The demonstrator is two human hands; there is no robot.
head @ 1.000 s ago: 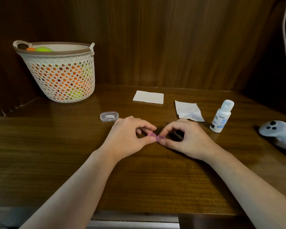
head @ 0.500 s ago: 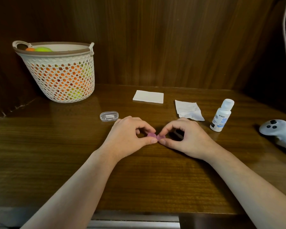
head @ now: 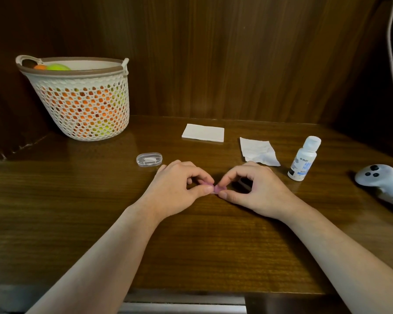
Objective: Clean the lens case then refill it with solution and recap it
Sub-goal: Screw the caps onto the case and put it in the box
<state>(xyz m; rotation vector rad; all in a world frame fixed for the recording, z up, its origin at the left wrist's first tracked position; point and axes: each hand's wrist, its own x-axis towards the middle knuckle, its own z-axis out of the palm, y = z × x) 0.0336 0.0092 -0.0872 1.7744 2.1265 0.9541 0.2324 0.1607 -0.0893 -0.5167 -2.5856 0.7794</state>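
Note:
A small pink lens case (head: 216, 188) lies on the wooden desk (head: 77, 211) between my two hands, mostly hidden by fingertips. My left hand (head: 177, 189) pinches its left end with thumb and forefinger. My right hand (head: 256, 189) pinches its right end the same way. A white solution bottle (head: 303, 159) with its cap on stands upright to the right of my right hand. A crumpled tissue (head: 258, 152) lies behind my right hand, and a folded tissue (head: 203, 132) lies farther back.
A clear plastic box (head: 149, 159) with small tools sits just behind my left hand. A white mesh basket (head: 82, 98) of orange and green balls stands at the back left. A white controller (head: 381, 181) lies at the right edge. Wood panels close the back.
Both hands stay on the pink case in nearly the same place; my fingertips have shifted only slightly.

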